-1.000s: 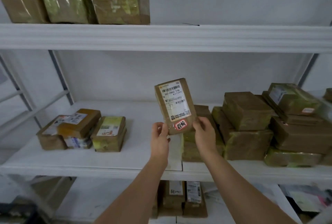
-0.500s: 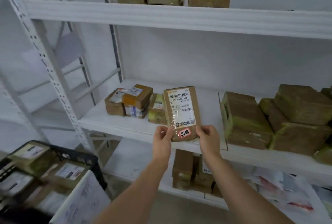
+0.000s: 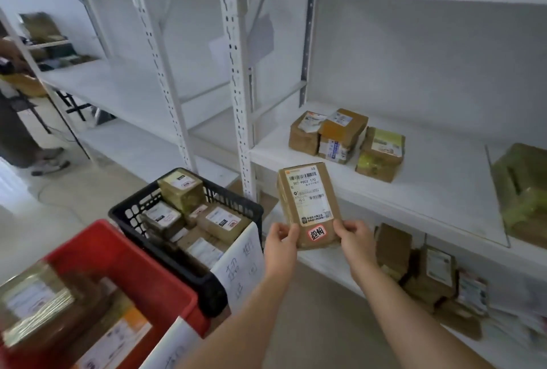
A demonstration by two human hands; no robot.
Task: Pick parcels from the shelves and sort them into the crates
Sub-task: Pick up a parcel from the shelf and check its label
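Between both hands, left hand (image 3: 280, 242) and right hand (image 3: 357, 240) each pinching a bottom corner, the brown taped cardboard parcel with white label and red sticker (image 3: 308, 204) has swung from the white metal shelf (image 3: 429, 179) toward two crates, black mesh crate (image 3: 189, 265) and red plastic crate (image 3: 124, 262), so sorting is next; three small parcels (image 3: 346, 143) remain on that shelf's left end.

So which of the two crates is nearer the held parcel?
The black crate, just left of the parcel held in both hands; the red crate sits further left.

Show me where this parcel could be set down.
Bare shelf board lies between the three small parcels and the green-taped box. The black crate is crowded; the red crate shows some room.
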